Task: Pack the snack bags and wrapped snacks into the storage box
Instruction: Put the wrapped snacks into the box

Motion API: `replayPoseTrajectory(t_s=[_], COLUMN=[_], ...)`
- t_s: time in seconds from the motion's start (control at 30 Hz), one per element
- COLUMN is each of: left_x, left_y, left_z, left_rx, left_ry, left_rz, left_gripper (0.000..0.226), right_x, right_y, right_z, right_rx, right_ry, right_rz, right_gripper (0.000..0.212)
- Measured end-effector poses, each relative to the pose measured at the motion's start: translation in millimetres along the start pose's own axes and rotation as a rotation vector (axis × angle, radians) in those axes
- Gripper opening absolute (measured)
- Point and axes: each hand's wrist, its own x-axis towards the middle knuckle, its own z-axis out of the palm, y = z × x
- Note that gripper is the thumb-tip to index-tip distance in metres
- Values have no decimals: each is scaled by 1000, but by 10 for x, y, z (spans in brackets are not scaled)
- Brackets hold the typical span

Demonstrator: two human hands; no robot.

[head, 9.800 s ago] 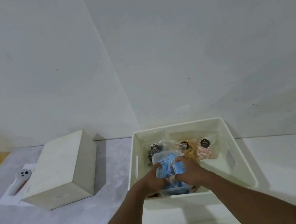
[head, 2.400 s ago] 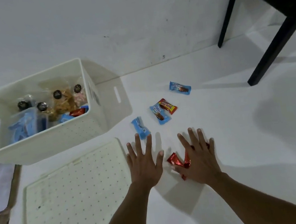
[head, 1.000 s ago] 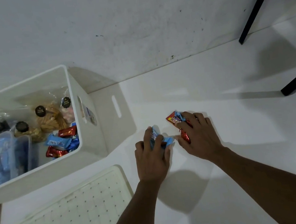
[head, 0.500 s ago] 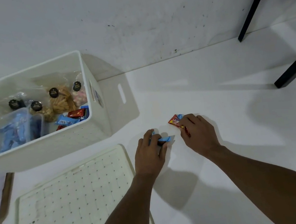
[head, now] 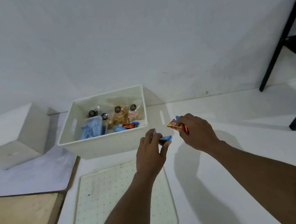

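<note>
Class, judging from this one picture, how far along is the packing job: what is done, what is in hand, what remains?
Done: the storage box already holds clear snack bags, a tub of blue snacks and loose wrapped snacks.
In hand: the left hand grips blue wrapped snacks; the right hand grips red ones.
Left: dropping both handfuls in. The lid lies in front of the box.

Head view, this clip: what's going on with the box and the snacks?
A person is packing snacks. The left hand holds blue wrapped snacks and the right hand holds red wrapped snacks, both raised just right of the white storage box. The box already holds clear snack bags, a clear tub of blue packets and a few loose wrapped snacks. Its perforated lid lies flat in front.
</note>
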Motion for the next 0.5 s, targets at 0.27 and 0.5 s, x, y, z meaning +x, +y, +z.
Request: replayPoseTrajectory(t_s=[0.27, 0.5], left_x=[413, 822], left_y=[-828, -1829], left_z=[-990, -1060], left_rx=[79, 53], left_ry=[126, 17], left_rz=[-79, -148], left_gripper=[31, 31], right_x=[679, 1285], right_y=[-1149, -1615], right_z=[55, 743], right_rx=[67, 80], right_ry=[-66, -147], right_rz=[-142, -63], right_gripper=[33, 33])
